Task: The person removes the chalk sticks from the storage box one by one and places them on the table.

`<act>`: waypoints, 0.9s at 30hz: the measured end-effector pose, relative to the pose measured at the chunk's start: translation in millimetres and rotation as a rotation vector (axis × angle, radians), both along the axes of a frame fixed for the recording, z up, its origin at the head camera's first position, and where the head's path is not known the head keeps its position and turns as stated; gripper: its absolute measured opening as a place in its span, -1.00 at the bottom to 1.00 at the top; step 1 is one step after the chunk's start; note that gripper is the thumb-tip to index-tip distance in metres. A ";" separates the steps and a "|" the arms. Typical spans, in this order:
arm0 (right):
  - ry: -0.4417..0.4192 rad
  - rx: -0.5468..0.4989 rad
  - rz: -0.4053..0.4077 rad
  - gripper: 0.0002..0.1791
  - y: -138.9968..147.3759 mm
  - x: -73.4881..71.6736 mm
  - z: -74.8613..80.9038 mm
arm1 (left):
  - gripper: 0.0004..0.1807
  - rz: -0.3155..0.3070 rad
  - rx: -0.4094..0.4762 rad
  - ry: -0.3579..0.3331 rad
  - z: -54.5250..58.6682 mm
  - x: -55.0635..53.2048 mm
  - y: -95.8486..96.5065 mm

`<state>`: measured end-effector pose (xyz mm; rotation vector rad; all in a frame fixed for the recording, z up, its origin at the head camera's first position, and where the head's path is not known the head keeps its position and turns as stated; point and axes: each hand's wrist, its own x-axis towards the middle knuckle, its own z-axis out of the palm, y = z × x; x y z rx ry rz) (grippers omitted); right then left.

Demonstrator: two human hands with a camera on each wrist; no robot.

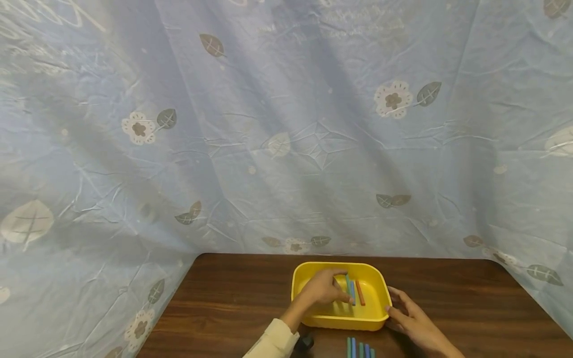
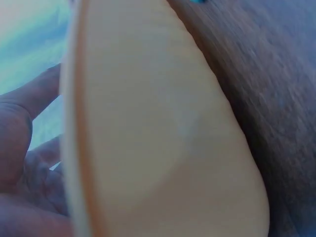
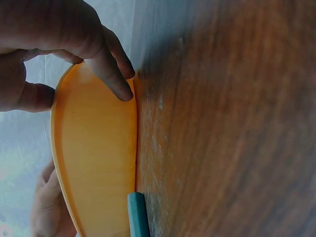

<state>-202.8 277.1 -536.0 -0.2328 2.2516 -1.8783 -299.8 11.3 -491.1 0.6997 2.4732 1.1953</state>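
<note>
A yellow plastic tray (image 1: 340,323) with raised walls stands on the brown table. My left hand (image 1: 323,287) reaches into it from the left. Its thumb and index finger span the two ends of a slim green stick (image 1: 348,284), pinching it lengthwise by the tray floor. Beside that lie a blue stick (image 1: 352,292), close to the thumb, and a red stick (image 1: 360,293). On the tray's right side, my right hand (image 1: 409,318) grips the wall, thumb at the rim and fingers along the outside. The tray wall (image 2: 153,118) hides part of the left hand in the left wrist view.
Several green and blue sticks (image 1: 353,347) lie in a row in front of the tray, cut off by the frame's bottom edge. A small black object (image 1: 304,342) sits by the left sleeve. Patterned fabric (image 1: 277,199) hangs behind and beside the table (image 1: 215,298).
</note>
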 end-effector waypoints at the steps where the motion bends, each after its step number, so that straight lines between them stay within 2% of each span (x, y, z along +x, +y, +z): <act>1: 0.000 -0.002 -0.001 -0.19 -0.2 0.5 -0.1 | -0.13 -0.006 0.009 -0.001 0.9 1.4 -1.6; 9: -0.028 0.015 -0.051 -0.19 -2.1 1.9 1.0 | -0.16 -0.035 0.062 0.004 17.4 24.6 -15.8; 14: -0.054 0.024 -0.077 -0.19 -2.9 1.5 2.8 | -0.18 -0.031 0.098 -0.030 23.4 40.0 -26.1; 19: -0.057 0.015 -0.066 -0.18 -3.0 1.5 3.1 | -0.20 -0.023 0.124 -0.040 24.0 53.9 -36.5; 27: -0.061 0.018 -0.059 -0.17 -0.7 1.1 2.3 | -0.20 -0.038 0.144 -0.012 18.5 70.4 -47.1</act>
